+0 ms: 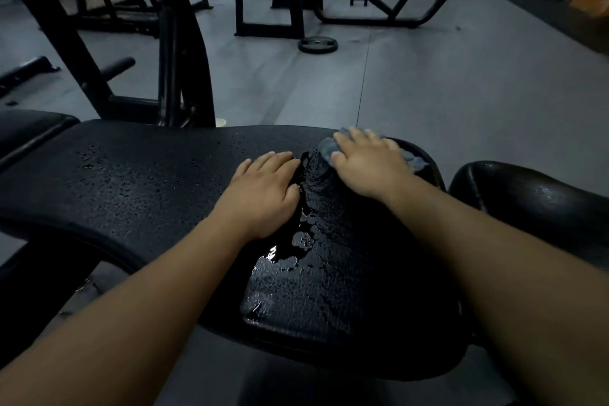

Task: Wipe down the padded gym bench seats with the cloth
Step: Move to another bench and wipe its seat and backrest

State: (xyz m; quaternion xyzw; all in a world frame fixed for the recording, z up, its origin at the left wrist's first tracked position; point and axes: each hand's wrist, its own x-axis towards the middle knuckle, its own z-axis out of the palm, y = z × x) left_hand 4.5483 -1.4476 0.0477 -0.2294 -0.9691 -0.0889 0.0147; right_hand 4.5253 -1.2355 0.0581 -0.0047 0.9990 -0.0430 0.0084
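One black, grain-textured padded surface (131,181), water-beaded. Two hands: left hand (263,188) flat on it, fingers together; right hand (365,165) spread flat, pressing one crumpled blue-grey cloth (327,147) at 1 o'clock.

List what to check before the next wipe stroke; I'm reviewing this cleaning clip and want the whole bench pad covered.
1. Working hand on the cloth: ok. The right hand lies flat on it.
2. Contact with the surface: ok. The cloth sits at the far edge of the bench pad.
3. Stroke path free: not ok. The left hand rests on the pad beside the cloth, likely in the way of a leftward stroke.
4. Pad dry: not ok; droplets dot its left part and a wet film covers the near part.
5. Wiping of the neighbouring pad on the right: cannot tell.
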